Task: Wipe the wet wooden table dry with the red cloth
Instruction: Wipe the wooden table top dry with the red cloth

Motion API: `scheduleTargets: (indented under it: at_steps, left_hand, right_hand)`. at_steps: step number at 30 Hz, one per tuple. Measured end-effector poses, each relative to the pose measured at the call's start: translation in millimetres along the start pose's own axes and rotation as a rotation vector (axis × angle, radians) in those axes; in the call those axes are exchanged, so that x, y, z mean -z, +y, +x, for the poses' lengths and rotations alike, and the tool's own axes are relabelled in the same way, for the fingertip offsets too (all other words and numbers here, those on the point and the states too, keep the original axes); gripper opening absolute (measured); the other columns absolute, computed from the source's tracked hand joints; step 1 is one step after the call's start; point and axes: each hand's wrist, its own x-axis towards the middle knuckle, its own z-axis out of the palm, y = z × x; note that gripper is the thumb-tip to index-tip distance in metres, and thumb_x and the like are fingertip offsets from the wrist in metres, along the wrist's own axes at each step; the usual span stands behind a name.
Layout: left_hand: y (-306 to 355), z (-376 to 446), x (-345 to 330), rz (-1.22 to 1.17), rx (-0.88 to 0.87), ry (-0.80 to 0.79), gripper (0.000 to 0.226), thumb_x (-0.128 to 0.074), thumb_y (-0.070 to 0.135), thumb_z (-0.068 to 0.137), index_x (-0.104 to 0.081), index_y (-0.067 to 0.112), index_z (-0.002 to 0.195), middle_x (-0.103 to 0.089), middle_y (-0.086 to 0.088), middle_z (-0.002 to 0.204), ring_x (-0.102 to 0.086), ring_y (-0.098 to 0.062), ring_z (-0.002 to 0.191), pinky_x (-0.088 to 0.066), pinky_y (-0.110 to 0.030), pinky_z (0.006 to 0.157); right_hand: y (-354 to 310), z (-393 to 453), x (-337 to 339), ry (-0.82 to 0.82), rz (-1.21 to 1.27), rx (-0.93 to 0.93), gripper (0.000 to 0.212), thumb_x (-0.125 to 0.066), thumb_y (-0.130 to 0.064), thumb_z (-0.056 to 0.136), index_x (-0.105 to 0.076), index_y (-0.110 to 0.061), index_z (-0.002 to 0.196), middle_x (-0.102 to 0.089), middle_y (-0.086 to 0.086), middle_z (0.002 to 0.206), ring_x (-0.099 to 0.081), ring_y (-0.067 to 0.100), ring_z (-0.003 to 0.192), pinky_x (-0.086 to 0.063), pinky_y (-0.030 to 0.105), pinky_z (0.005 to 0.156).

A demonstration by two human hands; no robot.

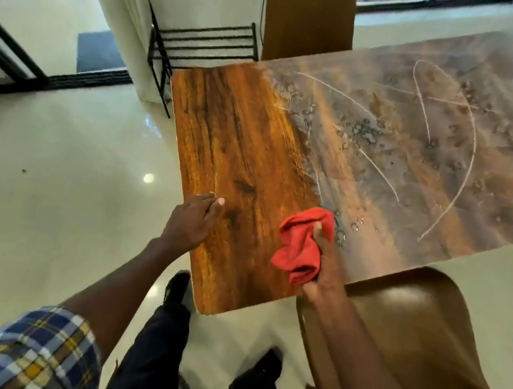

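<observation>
The wooden table point(240, 143) runs from the near left corner toward the far right. Its near left part looks dry and warm brown. The rest, further right, is covered with water drops and pale wipe streaks. A crumpled red cloth point(300, 246) lies on the table near its front edge, at the border of the dry and wet areas. My right hand point(325, 275) grips the cloth from the right side. My left hand point(192, 220) rests flat on the table's left edge, fingers together, holding nothing.
A brown chair point(423, 326) stands at the table's near right side, under my right arm. Another brown chair back point(309, 11) stands at the far side. A black metal rack point(203, 41) leans by the white curtain. My legs and shoes stand on glossy floor tiles.
</observation>
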Motion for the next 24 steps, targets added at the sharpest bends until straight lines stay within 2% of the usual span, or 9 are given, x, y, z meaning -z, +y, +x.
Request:
scheduleTargets:
  at_steps: [3,7,9,11,13,16,18,22,24]
  left_hand:
    - [-0.5,9.7,-1.6,-0.025,0.011,0.026,0.075,-0.02,0.071,0.102,-0.062,0.02,0.136,-0.065,-0.004,0.139,-0.062,-0.029,0.126,-0.049,-0.055,0.109]
    - [3.6,35.6,6.5,-0.013,-0.01,0.039,0.078,-0.018,0.074,0.099,-0.059,0.021,0.14,-0.062,-0.004,0.141,-0.059,-0.028,0.129,-0.047,-0.055,0.11]
    - [10.8,58.7,16.4,0.009,-0.02,0.033,0.08,-0.02,0.075,0.099,-0.054,0.019,0.146,-0.056,-0.005,0.15,-0.052,-0.03,0.139,-0.041,-0.056,0.116]
    - [18.2,92.9,26.2,0.035,-0.035,0.027,0.06,-0.036,0.058,0.106,-0.051,0.018,0.148,-0.051,-0.006,0.156,-0.045,-0.03,0.146,-0.037,-0.053,0.12]
    - [24.6,136.4,34.7,0.107,-0.101,0.062,0.046,-0.048,0.043,0.107,-0.05,0.019,0.146,-0.051,-0.005,0.155,-0.046,-0.03,0.145,-0.04,-0.052,0.118]
    - [26.8,203.0,44.5,0.141,-0.127,0.122,0.054,-0.054,0.04,0.104,-0.042,0.02,0.153,-0.038,-0.006,0.164,-0.033,-0.03,0.153,-0.033,-0.056,0.122]
    - [24.0,242.9,47.7,0.168,-0.112,0.183,0.062,-0.055,0.039,0.103,-0.034,0.019,0.157,-0.027,-0.008,0.17,-0.02,-0.03,0.158,-0.026,-0.056,0.126]
    - [16.4,309.4,55.3,0.219,-0.082,0.212,0.073,-0.055,0.038,0.103,-0.019,0.021,0.164,-0.009,-0.002,0.175,-0.007,-0.025,0.161,-0.018,-0.052,0.128]
    - [12.1,339.6,63.3,0.222,-0.039,0.175,0.081,-0.056,0.048,0.101,-0.014,0.022,0.165,-0.004,0.001,0.176,-0.004,-0.024,0.162,-0.018,-0.051,0.129]
  right_hand:
    - [-25.1,29.1,-22.6,0.027,-0.103,0.058,0.026,-0.07,-0.005,0.097,-0.067,-0.022,0.117,-0.073,0.013,0.119,-0.07,0.032,0.11,-0.056,0.052,0.102]
    - [-46.5,79.6,-65.8,0.095,-0.22,0.253,0.048,-0.072,0.002,0.095,-0.066,-0.016,0.138,-0.073,0.012,0.13,-0.067,0.038,0.127,-0.052,0.057,0.111]
    - [-59.1,106.8,-89.6,0.106,-0.237,0.289,0.047,-0.071,0.002,0.095,-0.066,-0.015,0.139,-0.071,0.016,0.135,-0.065,0.039,0.128,-0.052,0.056,0.111]
    - [-71.7,134.9,-113.7,0.097,-0.332,0.352,0.047,-0.071,0.0,0.096,-0.065,-0.014,0.141,-0.073,0.015,0.131,-0.067,0.039,0.126,-0.055,0.053,0.108]
    - [-83.1,160.1,-139.9,0.066,-0.477,0.436,0.048,-0.073,-0.003,0.096,-0.066,-0.018,0.14,-0.075,0.004,0.121,-0.07,0.033,0.121,-0.056,0.052,0.108]
    - [-89.2,208.4,-182.3,0.03,-0.747,0.569,0.055,-0.07,-0.01,0.098,-0.061,-0.027,0.149,-0.072,-0.004,0.131,-0.069,0.019,0.12,-0.055,0.047,0.11]
    - [-88.6,246.8,-212.2,0.01,-0.931,0.658,0.057,-0.067,-0.015,0.1,-0.057,-0.035,0.152,-0.067,-0.004,0.143,-0.065,0.018,0.127,-0.052,0.046,0.114]
    - [-76.6,320.0,-260.5,-0.097,-1.217,0.865,0.056,-0.066,-0.01,0.097,-0.061,-0.028,0.149,-0.064,0.004,0.147,-0.061,0.024,0.132,-0.046,0.045,0.117]
    - [-72.7,348.9,-288.2,-0.16,-1.363,0.928,0.055,-0.067,-0.007,0.095,-0.063,-0.022,0.148,-0.061,0.009,0.151,-0.056,0.03,0.137,-0.037,0.042,0.121]
